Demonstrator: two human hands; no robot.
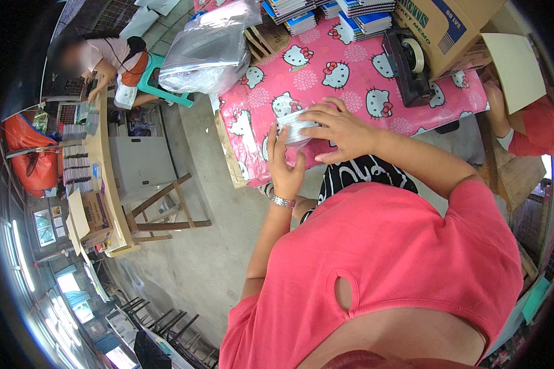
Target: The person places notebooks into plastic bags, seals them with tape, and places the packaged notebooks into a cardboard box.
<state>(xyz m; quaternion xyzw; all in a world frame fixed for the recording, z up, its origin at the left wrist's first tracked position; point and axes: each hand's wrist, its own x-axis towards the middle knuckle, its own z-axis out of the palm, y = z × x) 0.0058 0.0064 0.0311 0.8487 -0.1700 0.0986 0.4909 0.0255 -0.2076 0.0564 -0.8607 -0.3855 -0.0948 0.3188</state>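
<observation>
The left grip point(285, 174) is loosely open, its fingers straight against the left side of a small whitish pack point(297, 128) and its thumb apart. The right grip point(349, 132) is also half open, with spread, curved fingers resting over the right side; neither closes firmly around it. The pack lies between them, on the near left part of the bench point(359, 58) with its pink cover. The step in hand seems to be straightening this pack; the next move probably calls for light, even pressure from both sides. Farther right stands a black tape dispenser point(417, 89); at far left, clear plastic bags point(206, 52).
</observation>
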